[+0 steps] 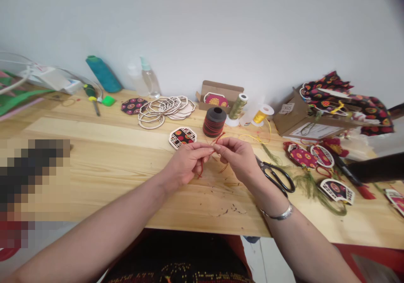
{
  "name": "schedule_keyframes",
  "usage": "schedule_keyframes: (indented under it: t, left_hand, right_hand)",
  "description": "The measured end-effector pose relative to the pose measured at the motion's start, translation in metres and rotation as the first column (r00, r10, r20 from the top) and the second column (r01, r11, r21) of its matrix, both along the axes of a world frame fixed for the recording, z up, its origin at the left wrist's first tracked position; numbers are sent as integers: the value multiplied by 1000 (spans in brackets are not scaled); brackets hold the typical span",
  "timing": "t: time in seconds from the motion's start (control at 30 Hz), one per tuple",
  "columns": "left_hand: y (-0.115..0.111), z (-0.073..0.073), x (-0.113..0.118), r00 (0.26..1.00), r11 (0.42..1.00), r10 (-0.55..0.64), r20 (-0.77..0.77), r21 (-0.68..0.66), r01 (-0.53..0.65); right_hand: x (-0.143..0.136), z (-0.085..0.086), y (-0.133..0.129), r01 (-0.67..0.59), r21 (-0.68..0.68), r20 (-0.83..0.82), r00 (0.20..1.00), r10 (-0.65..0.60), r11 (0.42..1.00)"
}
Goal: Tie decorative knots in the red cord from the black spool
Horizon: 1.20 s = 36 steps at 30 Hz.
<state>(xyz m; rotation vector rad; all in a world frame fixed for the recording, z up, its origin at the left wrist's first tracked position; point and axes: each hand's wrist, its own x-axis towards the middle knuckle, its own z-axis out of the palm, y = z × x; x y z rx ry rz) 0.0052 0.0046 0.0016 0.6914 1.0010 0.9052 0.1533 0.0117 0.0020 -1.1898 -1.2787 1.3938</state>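
My left hand point(188, 161) and my right hand point(236, 154) meet over the middle of the table, thumbs and fingertips pinched together. Between them runs a thin red cord point(218, 138), one end hanging below my left fingers. Just behind the hands stands a dark spool point(214, 125) wound with red cord. A patterned pendant in a pale cut-out frame point(182, 137) lies behind my left hand. Black-handled scissors point(279, 177) rest beside my right wrist, partly hidden by it.
Pale cut-out frames point(167, 109) lie in a pile toward the wall. Spools of green point(237, 108) and yellow thread point(260, 115) stand behind. At right are a cardboard box point(293, 116) of fabric and finished pendants point(337, 191). A screwdriver point(91, 95) and teal thread cone point(104, 74) are left.
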Motion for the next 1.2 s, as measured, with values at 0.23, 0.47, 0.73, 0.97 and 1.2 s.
schedule_keyframes:
  t: [0.23,0.47,0.73,0.97,1.2]
  left_hand:
    - [-1,1,1,999,999,-43,-19,33,44]
    - [0,2,2,997,998,-36,-64,43,39]
    - [-1,1,2,995,997,-29,-100,62,35]
    - [0,-1,1,997,998,-30,-71,60,34]
    - [-1,0,3,994,997,-37,-99,62,43]
  right_hand:
    - [4,-1,3,-5,81,143,990,-6,997]
    - [6,-3,5,-4,100,164,986,-12,995]
    - [6,-1,3,-23,59,148,989,14,998]
    - [7,3,4,-86,13,89,992,85,996]
    - [7,3,5,-55,4,160,986,53,998]
